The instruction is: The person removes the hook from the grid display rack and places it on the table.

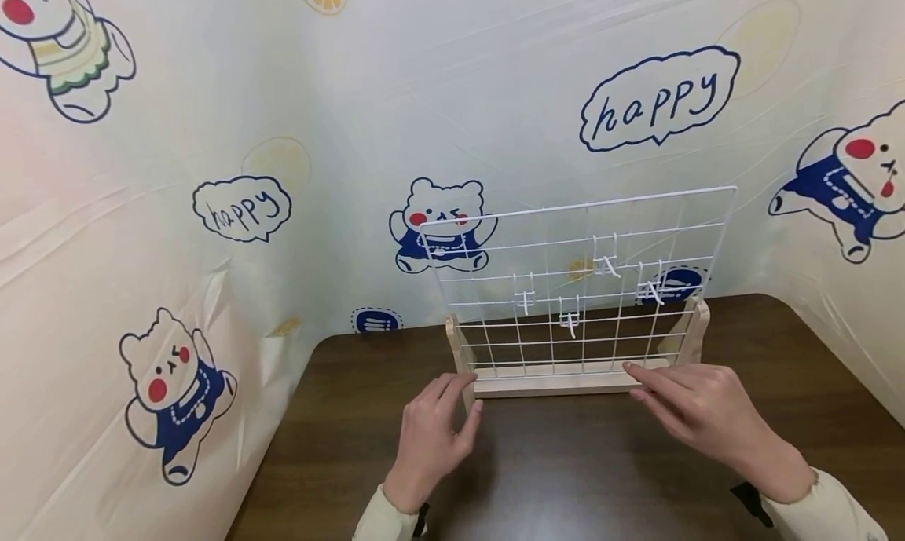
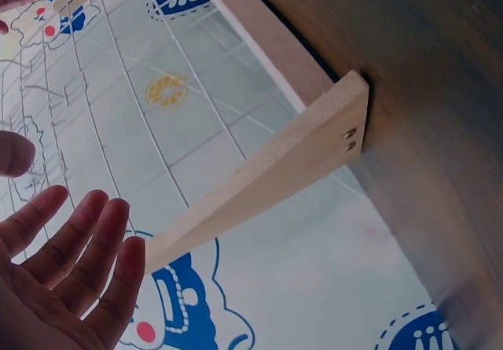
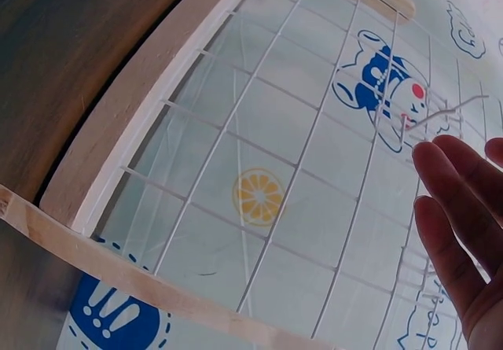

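A white wire grid panel (image 1: pixel 580 274) stands upright in a pale wooden base (image 1: pixel 566 380) on a dark brown table (image 1: pixel 566 470). Several small white hooks (image 1: pixel 569 319) hang on its wires. My left hand (image 1: pixel 431 431) lies with straight fingers at the base's left end, fingertips touching the left upright foot (image 2: pixel 259 181). My right hand (image 1: pixel 696 407) rests with straight fingers on the base's right part. The wrist views show the grid wires (image 3: pixel 314 145) close up, with open fingers (image 2: pixel 71 263) (image 3: pixel 460 224) beside them. Neither hand holds anything.
A printed cloth backdrop (image 1: pixel 212 172) with bears and "happy" bubbles hangs behind and to both sides of the table. The table's left edge (image 1: pixel 283 415) drops away beside my left hand. Bare tabletop lies in front of the base.
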The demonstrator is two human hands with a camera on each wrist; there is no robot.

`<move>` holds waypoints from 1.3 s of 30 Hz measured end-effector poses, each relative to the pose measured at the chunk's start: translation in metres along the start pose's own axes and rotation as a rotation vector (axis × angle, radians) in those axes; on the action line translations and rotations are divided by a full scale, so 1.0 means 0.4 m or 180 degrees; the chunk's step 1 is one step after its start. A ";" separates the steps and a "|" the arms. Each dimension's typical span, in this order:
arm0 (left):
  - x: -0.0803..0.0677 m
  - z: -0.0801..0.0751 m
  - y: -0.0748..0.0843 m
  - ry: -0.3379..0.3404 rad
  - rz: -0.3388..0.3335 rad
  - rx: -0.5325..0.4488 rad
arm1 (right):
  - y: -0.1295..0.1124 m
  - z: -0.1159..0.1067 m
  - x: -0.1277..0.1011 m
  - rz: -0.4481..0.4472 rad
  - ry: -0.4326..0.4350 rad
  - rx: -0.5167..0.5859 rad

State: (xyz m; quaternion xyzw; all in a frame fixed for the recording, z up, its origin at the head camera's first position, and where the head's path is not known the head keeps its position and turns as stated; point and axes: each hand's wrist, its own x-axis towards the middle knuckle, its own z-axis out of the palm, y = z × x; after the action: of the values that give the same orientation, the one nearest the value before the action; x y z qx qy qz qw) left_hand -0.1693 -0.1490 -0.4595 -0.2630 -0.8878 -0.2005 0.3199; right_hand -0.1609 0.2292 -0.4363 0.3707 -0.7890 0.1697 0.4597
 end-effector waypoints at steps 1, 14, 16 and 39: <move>0.001 -0.001 -0.001 -0.0003 -0.0018 0.0005 | 0.001 -0.001 0.000 -0.0001 -0.0002 -0.0009; 0.020 -0.012 -0.020 0.0052 -0.0137 0.0021 | 0.016 -0.010 0.013 0.0018 -0.0011 -0.0085; 0.022 -0.014 -0.023 0.0050 -0.0158 0.0006 | 0.018 -0.011 0.017 0.0021 -0.0007 -0.0090; 0.029 -0.041 -0.059 0.0225 -0.0304 0.0007 | 0.026 -0.020 0.032 0.0115 0.0035 -0.0118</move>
State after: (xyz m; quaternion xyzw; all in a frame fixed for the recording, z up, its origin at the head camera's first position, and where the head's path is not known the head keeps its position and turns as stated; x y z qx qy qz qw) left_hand -0.1832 -0.1722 -0.4444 -0.2128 -0.8878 -0.2237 0.3414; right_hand -0.1679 0.2356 -0.4206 0.3469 -0.7961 0.1653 0.4676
